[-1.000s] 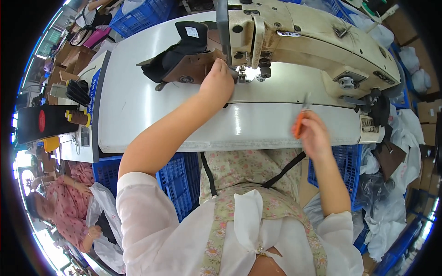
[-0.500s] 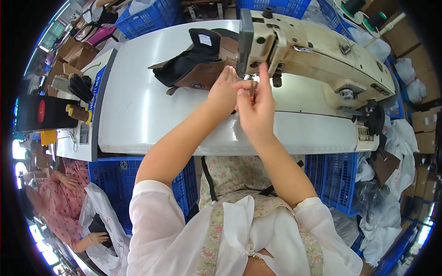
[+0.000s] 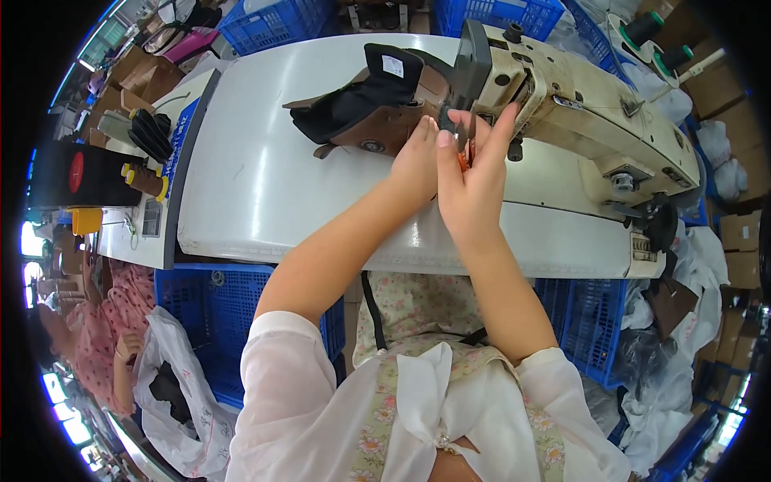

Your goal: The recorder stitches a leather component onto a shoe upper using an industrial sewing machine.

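A brown leather-like piece with black lining, which looks like a bag [image 3: 353, 112], lies on the white sewing table. It has a raised black flap with a white label and a round metal fitting. My left hand [image 3: 416, 165] holds its near right side, fingers together and partly hidden behind my right hand. In my right hand [image 3: 474, 189] is a small orange-and-metal tool, apparently thread snips [image 3: 463, 161], mostly covered by my fingers. My right index finger points up beside the head of the sewing machine [image 3: 554, 100]. The needle area is hidden behind my hands.
Spools of brown thread [image 3: 144, 181] stand on a side table at the left. Beneath the front edge are blue crates [image 3: 217, 309], left and right. A co-worker in pink [image 3: 120, 321] sits at the lower left beside a white plastic bag [image 3: 173, 426].
The whole view has shifted, so the machine and bag appear farther right. My right hand has turned slightly, showing more of the orange tool. The co-worker's hand has moved up.
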Action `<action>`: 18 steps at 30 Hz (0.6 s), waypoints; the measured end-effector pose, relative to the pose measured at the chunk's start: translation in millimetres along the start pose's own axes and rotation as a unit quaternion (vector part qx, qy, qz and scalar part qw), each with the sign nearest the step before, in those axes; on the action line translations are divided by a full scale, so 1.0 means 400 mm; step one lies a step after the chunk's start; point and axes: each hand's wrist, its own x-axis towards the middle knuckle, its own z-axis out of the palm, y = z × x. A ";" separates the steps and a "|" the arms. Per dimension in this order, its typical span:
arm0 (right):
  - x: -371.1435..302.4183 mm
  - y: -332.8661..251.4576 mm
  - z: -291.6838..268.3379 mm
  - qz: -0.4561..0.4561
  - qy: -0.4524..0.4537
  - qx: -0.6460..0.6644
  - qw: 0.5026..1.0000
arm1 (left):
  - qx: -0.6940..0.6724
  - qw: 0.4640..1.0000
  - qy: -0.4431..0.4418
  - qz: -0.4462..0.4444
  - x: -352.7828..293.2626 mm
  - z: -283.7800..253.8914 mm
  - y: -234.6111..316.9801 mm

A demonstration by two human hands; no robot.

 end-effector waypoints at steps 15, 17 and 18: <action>-0.016 0.035 -0.243 0.016 -0.145 -0.105 0.984 | -0.224 0.957 -0.182 -0.025 0.013 -0.139 -0.142; -0.054 0.057 -0.266 0.009 -0.149 -0.104 0.983 | -0.220 0.958 -0.183 -0.034 -0.027 -0.128 -0.181; -0.071 0.072 -0.273 -0.002 -0.159 -0.102 0.982 | -0.222 0.960 -0.164 -0.041 -0.047 -0.127 -0.199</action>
